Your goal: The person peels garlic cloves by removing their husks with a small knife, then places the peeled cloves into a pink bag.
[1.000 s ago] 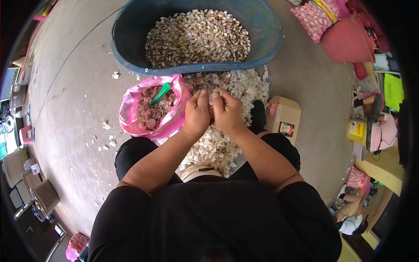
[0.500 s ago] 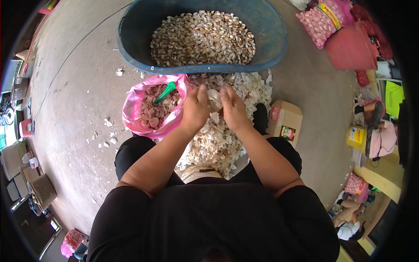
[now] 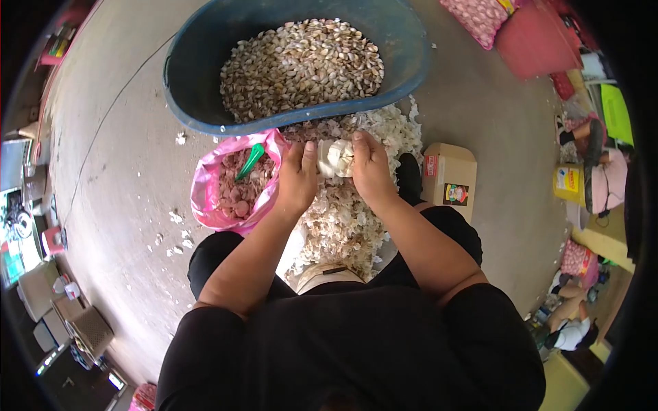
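Observation:
A whitish garlic bulb [image 3: 342, 157] is between my two hands, above a heap of papery garlic skins [image 3: 336, 219]. My right hand [image 3: 372, 170] grips its right side, thumb and fingers closed. On the other side, my left hand [image 3: 299, 175] is closed, its fingertips at a pale, blurred strip of garlic skin [image 3: 325, 162] beside the bulb. Just left of that hand stands an open pink plastic bag [image 3: 203, 188] holding reddish skins, with a green plastic piece [image 3: 251, 162] on top. Beyond the hands, a blue tub [image 3: 199, 118] contains many loose garlic cloves [image 3: 301, 68].
A cardboard piece [image 3: 449, 179] with labels lies right of my legs. Farther right are a red tub [image 3: 538, 41], a mesh sack of garlic [image 3: 476, 19] and a yellow bucket [image 3: 568, 182]. Other people sit along the right edge. Skin scraps dot the floor at left.
My hands have drawn slightly apart, showing more of the garlic bulb and the pale skin between them. The whole view has shifted and turned a little.

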Demonstrator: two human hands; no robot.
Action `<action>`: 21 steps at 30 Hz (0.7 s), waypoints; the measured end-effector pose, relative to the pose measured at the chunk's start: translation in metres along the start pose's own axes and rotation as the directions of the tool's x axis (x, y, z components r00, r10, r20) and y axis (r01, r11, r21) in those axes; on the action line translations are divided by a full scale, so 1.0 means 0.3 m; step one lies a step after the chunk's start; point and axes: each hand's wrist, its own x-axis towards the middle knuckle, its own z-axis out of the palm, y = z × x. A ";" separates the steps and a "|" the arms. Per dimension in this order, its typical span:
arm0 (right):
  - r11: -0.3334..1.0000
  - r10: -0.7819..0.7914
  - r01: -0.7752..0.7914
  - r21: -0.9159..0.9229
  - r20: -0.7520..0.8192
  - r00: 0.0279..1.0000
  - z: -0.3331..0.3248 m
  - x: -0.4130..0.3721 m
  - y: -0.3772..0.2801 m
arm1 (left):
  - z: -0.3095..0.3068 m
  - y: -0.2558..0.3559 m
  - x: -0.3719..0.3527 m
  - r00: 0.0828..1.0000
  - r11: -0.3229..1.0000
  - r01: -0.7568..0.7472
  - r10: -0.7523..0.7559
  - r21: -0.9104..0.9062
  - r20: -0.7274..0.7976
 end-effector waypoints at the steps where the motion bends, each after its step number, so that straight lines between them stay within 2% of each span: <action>1: 0.993 -0.072 0.070 -0.096 -0.020 0.997 0.003 -0.002 0.015 | 0.001 0.006 -0.014 0.996 0.999 -0.042 0.043 -0.008 0.073; 2: 0.972 -0.143 0.135 -0.193 -0.031 0.989 0.010 -0.004 0.033 | 0.031 -0.041 -0.009 0.946 0.946 -0.324 0.324 -0.012 0.010; 3: 0.985 -0.092 0.089 -0.151 -0.015 0.996 0.028 -0.015 0.033 | 0.048 -0.043 -0.023 0.971 0.972 -0.237 0.237 -0.001 0.036; 4: 0.973 -0.110 0.107 -0.203 -0.005 0.994 0.034 -0.029 0.025 | 0.056 -0.043 -0.039 0.988 0.990 -0.143 0.142 0.014 0.060; 6: 0.941 -0.139 0.139 -0.309 0.021 0.990 0.038 -0.062 -0.011 | 0.046 -0.027 -0.050 0.991 0.989 -0.117 0.122 -0.086 0.056; 10: 0.932 -0.328 0.327 -0.156 0.014 0.944 0.036 -0.055 -0.005 | 0.046 -0.040 -0.026 0.998 0.921 0.005 -0.028 -0.388 -0.055; 11: 0.938 -0.321 0.323 -0.127 0.033 0.947 0.031 -0.040 -0.010 | 0.042 -0.037 -0.009 0.999 0.930 0.045 -0.044 -0.365 0.011; 14: 0.968 -0.242 0.247 -0.039 0.106 0.964 0.020 -0.041 0.009 | -0.013 0.022 -0.025 0.966 0.943 0.206 -0.152 -0.262 0.210; 15: 0.976 -0.215 0.219 -0.012 0.137 0.967 0.014 -0.025 0.029 | -0.028 0.030 -0.014 0.928 0.978 0.207 -0.197 0.000 0.317; 16: 0.982 -0.189 0.189 0.015 0.169 0.967 0.013 -0.014 0.041 | -0.033 -0.004 -0.003 0.975 0.990 0.005 -0.036 0.138 0.221; 17: 0.985 -0.152 0.164 -0.056 0.172 0.973 0.018 -0.017 0.039 | -0.031 -0.065 0.012 0.978 0.940 -0.182 0.143 0.290 0.149; 18: 0.982 -0.171 0.180 -0.062 0.136 0.976 0.017 -0.019 0.026 | -0.037 -0.074 0.020 0.939 0.830 -0.338 0.326 0.443 0.107; 19: 0.978 -0.189 0.197 -0.069 0.102 0.977 0.015 -0.021 0.006 | -0.050 -0.079 0.037 0.982 0.916 -0.190 0.173 0.354 0.078; 21: 0.966 -0.219 0.224 -0.128 0.049 0.974 0.023 -0.017 0.000 | -0.057 -0.069 0.031 0.992 1.000 -0.014 0.017 -0.022 0.122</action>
